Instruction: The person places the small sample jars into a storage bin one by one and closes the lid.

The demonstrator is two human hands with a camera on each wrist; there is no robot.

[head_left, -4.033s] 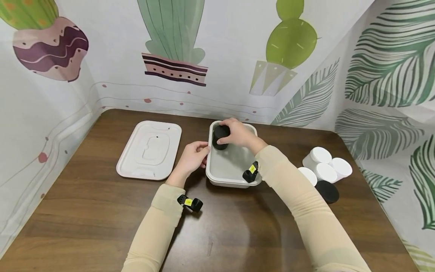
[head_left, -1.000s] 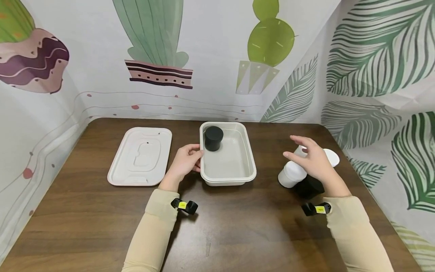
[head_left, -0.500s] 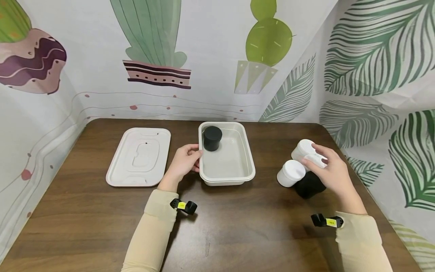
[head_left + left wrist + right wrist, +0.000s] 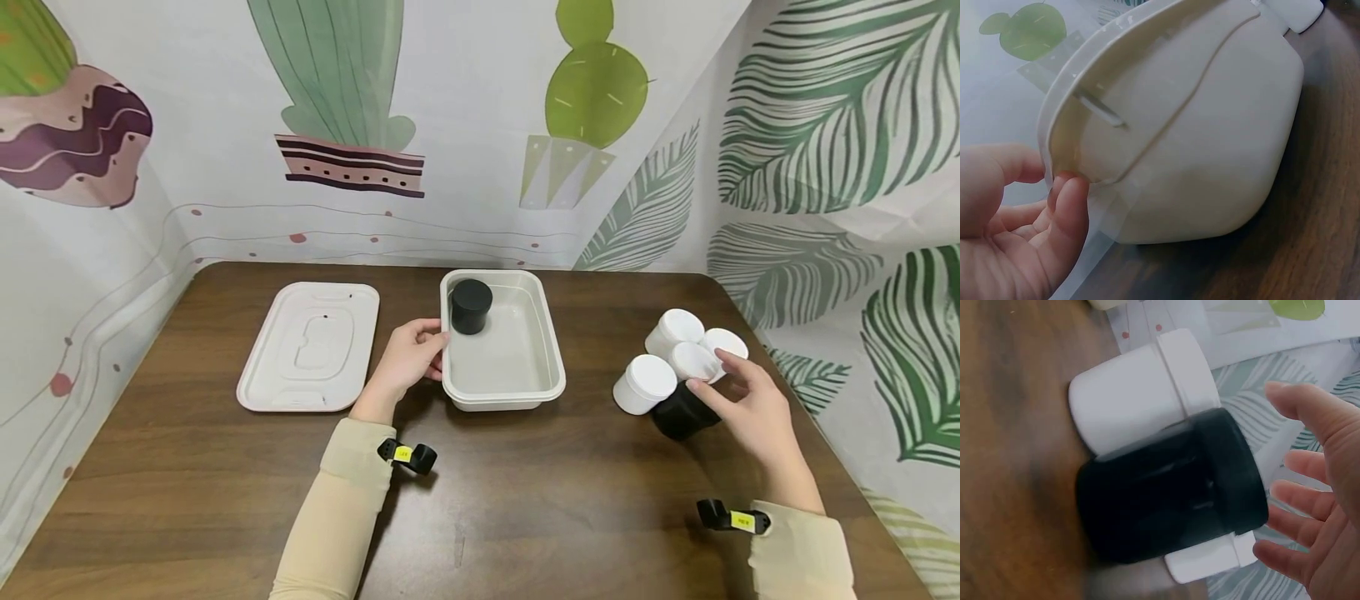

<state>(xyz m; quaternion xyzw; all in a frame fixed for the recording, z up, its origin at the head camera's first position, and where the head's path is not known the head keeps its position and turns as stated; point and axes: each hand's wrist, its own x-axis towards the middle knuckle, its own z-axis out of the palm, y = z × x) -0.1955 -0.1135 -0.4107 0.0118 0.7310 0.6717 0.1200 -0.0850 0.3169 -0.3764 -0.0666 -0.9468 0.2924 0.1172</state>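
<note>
My left hand (image 4: 405, 362) pinches the left rim of a pale rectangular plastic box (image 4: 506, 358); in the left wrist view, thumb and fingers (image 4: 1072, 203) lie on either side of that rim. Inside the box, a black lidded jar (image 4: 471, 307) stands in the far left corner. At the right, my right hand (image 4: 753, 412), fingers apart and holding nothing, hovers by the lid of a second black jar (image 4: 681, 414). In the right wrist view this black jar (image 4: 1166, 487) is close in front of the fingers, with a white jar (image 4: 1135, 394) beside it.
Several white lidded jars (image 4: 645, 382) stand clustered around the black one on the right of the brown table (image 4: 525, 492). A flat white lid (image 4: 309, 346) lies left of the box. Behind the table hangs a cactus-and-leaf printed cloth (image 4: 480, 125).
My right hand has let go of the first black jar inside the box and moved right to the jar cluster, lately drawing nearer to the black jar there. My left hand stays at the rim.
</note>
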